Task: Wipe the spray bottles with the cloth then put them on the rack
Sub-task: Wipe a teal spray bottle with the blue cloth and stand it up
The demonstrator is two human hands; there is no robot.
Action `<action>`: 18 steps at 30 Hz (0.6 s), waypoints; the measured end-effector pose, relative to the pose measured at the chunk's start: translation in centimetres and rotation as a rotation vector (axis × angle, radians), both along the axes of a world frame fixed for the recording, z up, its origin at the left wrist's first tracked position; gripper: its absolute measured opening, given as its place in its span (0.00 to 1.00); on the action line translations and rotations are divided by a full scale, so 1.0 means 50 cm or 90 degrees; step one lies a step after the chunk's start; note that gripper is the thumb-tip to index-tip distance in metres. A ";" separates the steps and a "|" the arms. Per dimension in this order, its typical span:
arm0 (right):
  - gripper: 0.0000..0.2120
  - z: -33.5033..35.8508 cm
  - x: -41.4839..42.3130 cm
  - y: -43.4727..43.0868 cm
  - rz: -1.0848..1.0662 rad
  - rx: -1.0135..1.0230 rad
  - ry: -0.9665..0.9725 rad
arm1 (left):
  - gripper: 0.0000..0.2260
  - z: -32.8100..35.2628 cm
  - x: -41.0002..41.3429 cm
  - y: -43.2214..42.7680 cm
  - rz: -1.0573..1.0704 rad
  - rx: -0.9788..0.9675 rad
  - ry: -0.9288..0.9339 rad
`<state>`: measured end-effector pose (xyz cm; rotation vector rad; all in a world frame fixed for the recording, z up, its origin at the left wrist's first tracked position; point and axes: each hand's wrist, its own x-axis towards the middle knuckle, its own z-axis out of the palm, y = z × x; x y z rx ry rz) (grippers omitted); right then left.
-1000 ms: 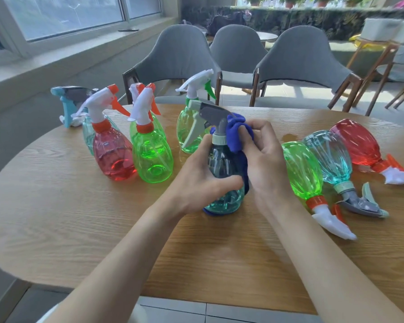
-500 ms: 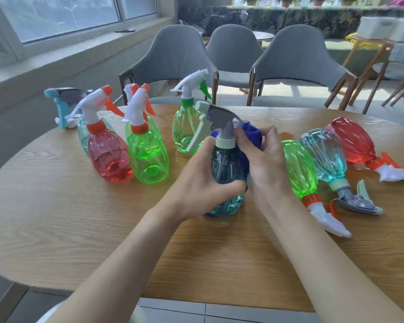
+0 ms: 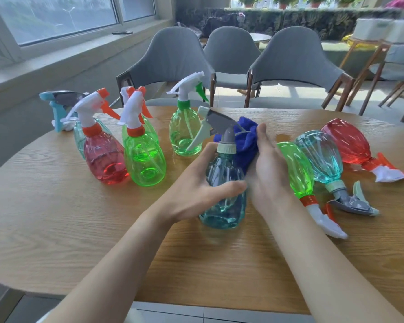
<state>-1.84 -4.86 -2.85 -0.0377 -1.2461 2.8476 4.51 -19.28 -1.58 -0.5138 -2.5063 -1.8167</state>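
I log left hand gripping the upright teal ribbed plastic spray bottle mid-counter, right hand cupping blue terry cloth behind it: wiping underway, several standing bottles to its left, three lying bottles to its right, no rack visible.

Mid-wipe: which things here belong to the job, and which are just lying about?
Job: held teal bottle, gripped by left hand; blue cloth, held by right hand; lying green bottle, lying teal bottle, lying red bottle; upright red bottle, upright green bottle, green-capped bottle.
Lying about: grey chairs; dark object on windowsill. No rack in view.
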 end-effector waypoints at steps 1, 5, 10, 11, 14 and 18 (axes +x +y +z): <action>0.17 0.000 0.004 0.000 0.004 0.018 0.006 | 0.17 -0.001 -0.001 0.003 0.015 -0.007 0.008; 0.19 0.009 0.011 0.002 0.013 0.031 0.046 | 0.17 -0.003 -0.011 0.001 0.067 -0.025 0.042; 0.16 0.021 0.016 0.001 -0.008 0.052 0.079 | 0.22 -0.012 -0.018 0.000 0.096 -0.046 0.081; 0.16 0.022 0.018 0.001 -0.010 0.063 0.081 | 0.22 -0.014 -0.020 0.001 0.112 -0.053 0.090; 0.21 0.025 0.022 -0.006 -0.023 0.099 0.081 | 0.21 -0.018 -0.030 -0.001 0.172 -0.060 0.110; 0.20 0.012 0.020 -0.012 -0.080 0.194 0.039 | 0.14 -0.010 -0.032 -0.012 0.205 0.028 0.056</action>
